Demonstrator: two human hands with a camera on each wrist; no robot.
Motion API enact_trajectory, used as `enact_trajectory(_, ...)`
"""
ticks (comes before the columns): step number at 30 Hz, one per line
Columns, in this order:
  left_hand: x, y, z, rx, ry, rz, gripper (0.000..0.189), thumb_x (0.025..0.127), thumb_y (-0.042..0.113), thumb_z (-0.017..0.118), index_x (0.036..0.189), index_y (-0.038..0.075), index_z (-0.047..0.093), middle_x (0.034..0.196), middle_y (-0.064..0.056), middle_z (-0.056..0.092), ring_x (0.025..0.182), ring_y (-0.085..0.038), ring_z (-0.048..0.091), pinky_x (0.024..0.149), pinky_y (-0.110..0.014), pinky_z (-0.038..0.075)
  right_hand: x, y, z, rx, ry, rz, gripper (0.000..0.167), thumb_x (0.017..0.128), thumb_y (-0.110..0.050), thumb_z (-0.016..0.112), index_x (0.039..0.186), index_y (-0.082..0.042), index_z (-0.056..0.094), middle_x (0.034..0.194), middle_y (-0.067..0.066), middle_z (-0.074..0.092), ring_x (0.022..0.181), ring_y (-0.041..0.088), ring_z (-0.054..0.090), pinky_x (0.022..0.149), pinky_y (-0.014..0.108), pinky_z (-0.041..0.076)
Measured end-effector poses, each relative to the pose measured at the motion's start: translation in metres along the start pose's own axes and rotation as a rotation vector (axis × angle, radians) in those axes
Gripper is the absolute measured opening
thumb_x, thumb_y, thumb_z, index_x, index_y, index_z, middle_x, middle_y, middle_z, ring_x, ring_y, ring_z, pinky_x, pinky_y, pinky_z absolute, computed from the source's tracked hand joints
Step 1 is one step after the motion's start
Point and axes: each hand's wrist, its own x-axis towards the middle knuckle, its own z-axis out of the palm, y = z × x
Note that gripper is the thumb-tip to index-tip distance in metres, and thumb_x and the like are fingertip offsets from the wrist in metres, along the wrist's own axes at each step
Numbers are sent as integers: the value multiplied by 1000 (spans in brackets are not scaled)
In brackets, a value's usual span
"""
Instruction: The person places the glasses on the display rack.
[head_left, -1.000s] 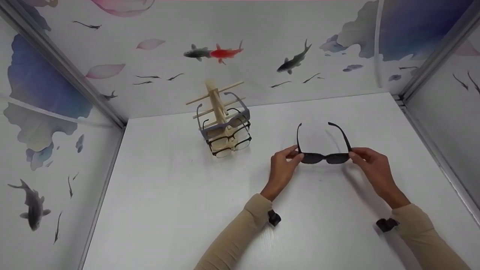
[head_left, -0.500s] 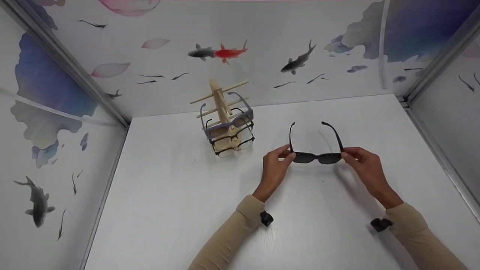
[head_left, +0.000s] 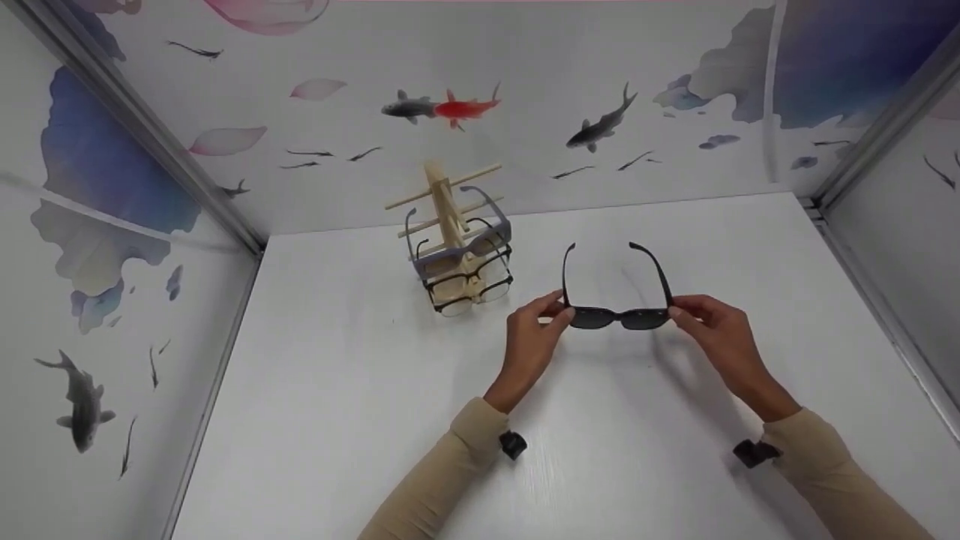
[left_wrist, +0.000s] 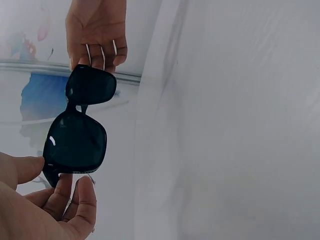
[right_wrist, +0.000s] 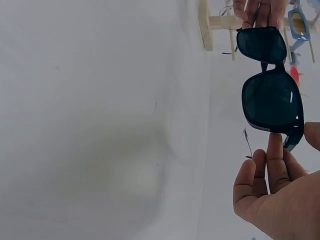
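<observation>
A pair of black sunglasses (head_left: 643,319) with dark lenses is held up between both hands, temples unfolded and pointing to the back wall. My left hand (head_left: 531,341) pinches the left hinge corner between thumb and fingers. At the opposite corner my right hand (head_left: 724,341) pinches the frame the same way. Both wrist views show the sunglasses (left_wrist: 76,142) front-on, one hand at each end. Left of the hands stands a wooden glasses rack (head_left: 444,202) bearing grey-blue sunglasses (head_left: 439,264) above two pairs of dark-rimmed eyeglasses (head_left: 450,287). The rack's top pegs hold nothing.
The white table (head_left: 337,420) runs back to a white wall (head_left: 525,45) printed with fish and petals. Side panels with metal rails (head_left: 217,352) enclose it left and right. A small black wrist camera (head_left: 513,445) sits at each sleeve cuff.
Both hands and the sunglasses have shifted left in the head view, closer to the rack. The whole scene has slid slightly right as the head turned. The grip is the same.
</observation>
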Motion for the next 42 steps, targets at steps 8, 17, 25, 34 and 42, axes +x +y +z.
enact_trajectory(8, -4, 4, -11, 3, -5, 38, 40, 105, 13, 77, 143, 0, 72, 112, -3, 80, 110, -15, 73, 91, -28, 63, -2, -10, 5, 7, -1, -6, 37, 110, -23, 72, 134, 5, 72, 121, 11, 80, 110, 4, 70, 90, 15, 55)
enact_trajectory(17, -10, 15, -30, -20, 10, 81, 40, 106, 12, 77, 143, 0, 71, 113, -5, 80, 111, -16, 73, 91, -29, 64, -8, -29, 13, 34, -14, -50, 36, 111, -23, 71, 135, 3, 72, 125, 12, 78, 113, 8, 72, 95, 15, 55)
enact_trajectory(25, -9, 37, -45, -3, 38, 115, 40, 106, 13, 77, 144, 1, 71, 113, -5, 80, 111, -16, 73, 90, -28, 64, -4, -52, 14, 34, -1, -124, 33, 111, -19, 70, 136, 3, 72, 130, 19, 74, 113, 10, 73, 98, 14, 55)
enact_trajectory(34, -7, 56, -60, 19, 45, 153, 41, 106, 14, 77, 145, 1, 71, 115, -7, 80, 112, -17, 73, 91, -28, 64, 4, -74, 13, 46, -11, -141, 33, 111, -17, 70, 136, 5, 71, 128, 17, 74, 111, 10, 74, 98, 16, 56)
enact_trajectory(42, -5, 72, -71, 53, 63, 217, 40, 106, 14, 77, 143, -1, 71, 115, -10, 80, 111, -19, 75, 91, -30, 64, 12, -92, 10, 74, -27, -172, 30, 110, -14, 71, 134, 4, 73, 120, 5, 76, 107, 10, 75, 96, 17, 56)
